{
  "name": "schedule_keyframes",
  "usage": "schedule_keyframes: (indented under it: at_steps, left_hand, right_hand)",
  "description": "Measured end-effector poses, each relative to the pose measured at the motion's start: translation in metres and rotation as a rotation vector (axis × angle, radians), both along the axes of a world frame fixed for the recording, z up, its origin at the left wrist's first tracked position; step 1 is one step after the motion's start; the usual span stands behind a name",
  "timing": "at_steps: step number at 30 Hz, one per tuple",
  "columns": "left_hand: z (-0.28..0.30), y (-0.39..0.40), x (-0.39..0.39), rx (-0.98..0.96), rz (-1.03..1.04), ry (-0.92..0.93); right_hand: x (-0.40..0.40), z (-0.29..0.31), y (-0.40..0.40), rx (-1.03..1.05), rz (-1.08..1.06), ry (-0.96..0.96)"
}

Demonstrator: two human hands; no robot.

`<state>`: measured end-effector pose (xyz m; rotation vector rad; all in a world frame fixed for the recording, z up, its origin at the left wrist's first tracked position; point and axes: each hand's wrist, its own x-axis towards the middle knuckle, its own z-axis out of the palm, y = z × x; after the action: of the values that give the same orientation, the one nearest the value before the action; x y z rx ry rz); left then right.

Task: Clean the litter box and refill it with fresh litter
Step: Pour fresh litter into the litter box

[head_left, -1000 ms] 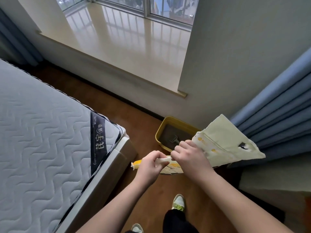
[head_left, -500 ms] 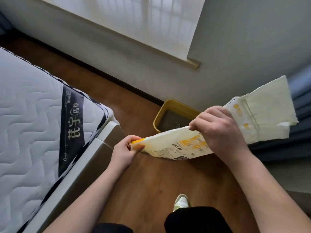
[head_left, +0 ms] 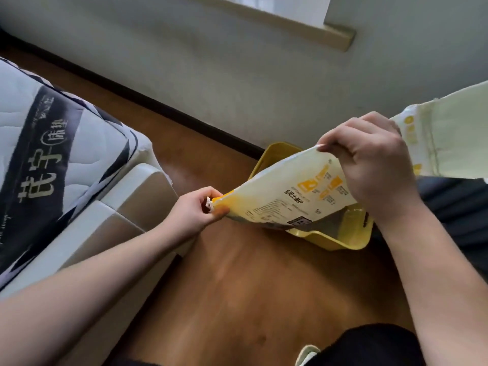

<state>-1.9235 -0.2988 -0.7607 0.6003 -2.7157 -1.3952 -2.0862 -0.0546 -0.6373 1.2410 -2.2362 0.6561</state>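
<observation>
A pale yellow litter bag (head_left: 290,196) with orange print is stretched sideways between both hands, over the yellow litter box (head_left: 340,240). My left hand (head_left: 194,211) pinches the bag's orange corner at its left end. My right hand (head_left: 369,162) grips the bag's upper edge near its middle; the rest of the bag (head_left: 454,138) flaps out to the right. The box stands on the wooden floor against the wall, and the bag hides most of its inside. A strip of dark grey litter (head_left: 330,225) shows under the bag.
A mattress on a bed frame (head_left: 66,159) fills the left side. The grey wall with a dark skirting board (head_left: 184,117) runs behind the box. Dark curtain folds (head_left: 459,207) hang at the right. My shoe (head_left: 307,355) and dark trouser leg are at the bottom.
The view has dropped and closed in on the box. Both hands have spread further apart, pulling the bag wider, and the bag now hangs lower over the box.
</observation>
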Motion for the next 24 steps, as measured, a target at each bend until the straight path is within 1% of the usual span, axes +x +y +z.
schedule_keyframes:
  at_steps: [5,9,13,17,21,24]
  left_hand:
    - [-0.025,-0.018,-0.016,-0.165,-0.099,0.009]
    - [-0.020,-0.020,-0.023,-0.257,-0.080,0.060]
    - [-0.009,-0.018,-0.032,-0.265,-0.064,0.065]
    - [-0.008,-0.024,-0.037,-0.235,0.001,0.074]
    - [-0.002,-0.022,-0.039,-0.117,0.067,0.156]
    - [0.001,-0.022,-0.037,-0.071,0.112,0.213]
  right_hand:
    - [-0.012,-0.048,-0.011,-0.103,-0.115,-0.045]
    - [-0.021,-0.072,-0.008,-0.142,-0.155,-0.080]
    - [-0.026,-0.080,-0.003,-0.200,-0.191,-0.118]
    - [-0.027,-0.086,-0.001,-0.194,-0.171,-0.122]
    - [-0.033,-0.099,0.008,-0.218,-0.165,-0.180]
    - [-0.034,-0.105,0.009,-0.223,-0.160,-0.199]
